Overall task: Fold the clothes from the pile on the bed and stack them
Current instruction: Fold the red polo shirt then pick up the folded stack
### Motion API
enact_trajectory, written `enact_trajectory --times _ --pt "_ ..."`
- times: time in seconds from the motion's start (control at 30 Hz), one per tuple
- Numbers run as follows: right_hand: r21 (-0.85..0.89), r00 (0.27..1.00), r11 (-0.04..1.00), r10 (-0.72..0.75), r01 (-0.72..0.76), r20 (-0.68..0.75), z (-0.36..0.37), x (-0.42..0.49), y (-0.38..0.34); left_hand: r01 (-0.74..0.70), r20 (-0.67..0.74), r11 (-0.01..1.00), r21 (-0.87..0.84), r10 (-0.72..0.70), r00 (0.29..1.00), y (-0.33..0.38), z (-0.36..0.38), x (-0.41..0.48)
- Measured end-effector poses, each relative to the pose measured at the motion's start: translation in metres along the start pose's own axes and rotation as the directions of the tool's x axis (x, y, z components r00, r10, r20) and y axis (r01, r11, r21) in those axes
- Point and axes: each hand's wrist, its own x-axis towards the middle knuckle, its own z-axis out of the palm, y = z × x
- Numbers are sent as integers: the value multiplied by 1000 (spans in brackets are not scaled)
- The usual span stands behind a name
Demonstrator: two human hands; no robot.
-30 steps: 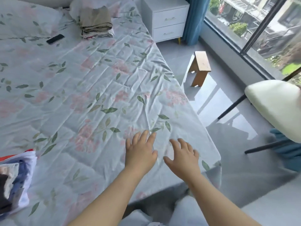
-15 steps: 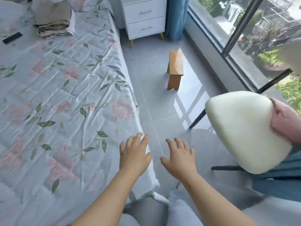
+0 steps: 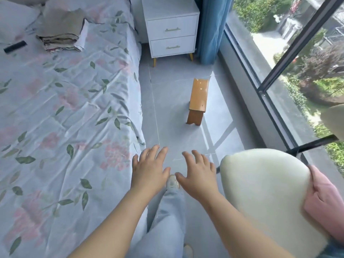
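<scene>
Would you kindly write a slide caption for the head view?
Left hand and right hand, open and empty, hover between the floral bed and cream chair; a folded stack lies on the bed.

grey tiled floor [image 3: 173,94] with bright patches of sunlight. white two-drawer nightstand [image 3: 172,34] just beside the bed [image 3: 65,112], blue curtain [image 3: 212,28] next to it. small wooden stool [image 3: 198,98] standing on the tiles, near the long window [image 3: 307,62] (dark frame, greenery outside). flowered sheet over the bed at left, cream padded chair [image 3: 264,192] at right.
</scene>
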Motion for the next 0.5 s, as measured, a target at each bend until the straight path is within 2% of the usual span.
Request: enact_trajectory --times 0.23,0.5 --pt "-28 998 998 -60 60 -24 -66 158 -28 52 -62 999 -13 -52 997 -17 -53 154" --pt "-29 986 986 -164 164 -10 -140 331 -83 181 -104 982 -53 -186 977 -51 -120 315"
